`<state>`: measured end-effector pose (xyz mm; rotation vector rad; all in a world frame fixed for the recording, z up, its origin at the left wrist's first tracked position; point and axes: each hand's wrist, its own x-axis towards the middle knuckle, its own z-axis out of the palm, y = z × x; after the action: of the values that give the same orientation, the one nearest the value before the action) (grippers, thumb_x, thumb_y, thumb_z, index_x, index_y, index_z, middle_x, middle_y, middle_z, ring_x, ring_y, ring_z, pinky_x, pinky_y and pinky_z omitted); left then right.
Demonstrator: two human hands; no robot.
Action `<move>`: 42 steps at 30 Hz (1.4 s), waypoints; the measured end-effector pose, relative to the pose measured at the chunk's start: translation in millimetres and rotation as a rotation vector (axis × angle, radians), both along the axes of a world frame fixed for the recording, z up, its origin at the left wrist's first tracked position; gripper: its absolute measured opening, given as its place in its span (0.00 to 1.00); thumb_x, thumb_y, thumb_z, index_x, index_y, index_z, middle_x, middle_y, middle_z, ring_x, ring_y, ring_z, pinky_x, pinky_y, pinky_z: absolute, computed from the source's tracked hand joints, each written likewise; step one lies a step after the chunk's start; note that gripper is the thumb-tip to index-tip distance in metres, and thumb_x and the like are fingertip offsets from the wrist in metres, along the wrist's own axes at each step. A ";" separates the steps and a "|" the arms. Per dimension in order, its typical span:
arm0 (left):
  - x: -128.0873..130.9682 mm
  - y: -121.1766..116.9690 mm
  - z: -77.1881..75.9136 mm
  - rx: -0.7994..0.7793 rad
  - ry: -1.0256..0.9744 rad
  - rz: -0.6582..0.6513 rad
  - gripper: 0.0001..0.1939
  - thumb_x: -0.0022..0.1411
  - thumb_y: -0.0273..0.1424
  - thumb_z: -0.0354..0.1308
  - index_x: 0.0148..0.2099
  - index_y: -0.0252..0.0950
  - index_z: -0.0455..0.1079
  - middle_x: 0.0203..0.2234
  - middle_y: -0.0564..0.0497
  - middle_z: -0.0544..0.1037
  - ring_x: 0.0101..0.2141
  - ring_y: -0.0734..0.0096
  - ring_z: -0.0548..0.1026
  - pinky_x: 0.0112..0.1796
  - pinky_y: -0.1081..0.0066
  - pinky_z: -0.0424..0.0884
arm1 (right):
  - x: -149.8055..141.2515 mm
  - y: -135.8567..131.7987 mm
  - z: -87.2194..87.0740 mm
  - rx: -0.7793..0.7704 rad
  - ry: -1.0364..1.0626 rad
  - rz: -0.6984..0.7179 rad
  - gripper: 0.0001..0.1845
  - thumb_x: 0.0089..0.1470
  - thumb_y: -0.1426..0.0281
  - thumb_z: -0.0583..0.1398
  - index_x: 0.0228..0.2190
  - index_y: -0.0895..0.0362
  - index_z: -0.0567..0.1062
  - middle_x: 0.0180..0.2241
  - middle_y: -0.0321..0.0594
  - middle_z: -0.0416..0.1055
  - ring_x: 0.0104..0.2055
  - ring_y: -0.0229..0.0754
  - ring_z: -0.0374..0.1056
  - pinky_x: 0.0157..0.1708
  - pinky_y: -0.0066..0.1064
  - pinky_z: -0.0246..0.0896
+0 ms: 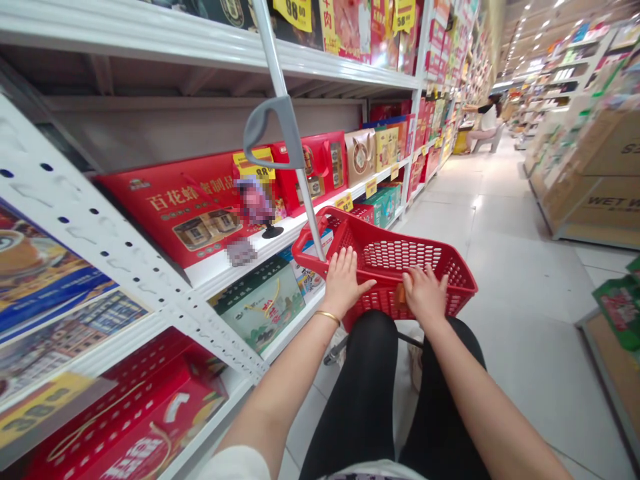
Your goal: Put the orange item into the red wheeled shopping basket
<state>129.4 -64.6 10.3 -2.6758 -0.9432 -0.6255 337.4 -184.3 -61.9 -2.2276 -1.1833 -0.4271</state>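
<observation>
A red plastic shopping basket (425, 250) with perforated sides stands in front of my knees on a wheeled frame. My left hand (343, 280) rests on its near rim, fingers stretched out and thumb apart. Farther right along the same rim lies my right hand (427, 290), its fingers spread and slightly bent over the edge. Beside my right thumb shows a small orange-brown patch (401, 295), too small to name. A silver pole (310, 207) with a grey handle (280, 130) rises at the basket's left end. The basket's floor is mostly hidden.
White shelving (225, 293) runs close along my left, holding a large red gift box (165, 200), other gift boxes and yellow price tags. Tiled floor (505, 313) stretches ahead. Cardboard cartons (595, 180) stand at the right. A person (486, 120) sits on a stool farther down the aisle.
</observation>
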 end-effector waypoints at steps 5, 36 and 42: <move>-0.7 -1.6 2.5 0.035 0.047 0.014 0.44 0.76 0.56 0.41 0.78 0.27 0.54 0.78 0.40 0.53 0.77 0.54 0.48 0.75 0.52 0.42 | -72.5 49.0 19.8 0.036 -0.032 0.253 0.28 0.76 0.59 0.47 0.63 0.59 0.75 0.69 0.50 0.68 0.74 0.57 0.57 0.74 0.64 0.37; -0.2 -0.1 -3.1 0.011 -0.017 -0.004 0.44 0.76 0.56 0.42 0.79 0.28 0.54 0.77 0.39 0.55 0.77 0.52 0.51 0.74 0.51 0.46 | 16.3 -15.0 3.2 -0.067 -0.146 0.053 0.26 0.75 0.57 0.50 0.56 0.57 0.79 0.60 0.51 0.78 0.69 0.61 0.64 0.72 0.66 0.38; -0.4 0.1 -4.0 -0.012 -0.037 -0.003 0.46 0.75 0.59 0.42 0.78 0.28 0.55 0.77 0.39 0.55 0.77 0.51 0.51 0.74 0.51 0.46 | 14.8 -8.7 -1.7 -0.024 -0.084 -0.080 0.27 0.75 0.59 0.48 0.53 0.58 0.81 0.58 0.51 0.79 0.71 0.64 0.60 0.71 0.70 0.41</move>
<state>129.1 -64.5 6.3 -2.6858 -0.9551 -0.6744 352.1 -193.0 -63.6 -2.3037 -1.1510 -0.5464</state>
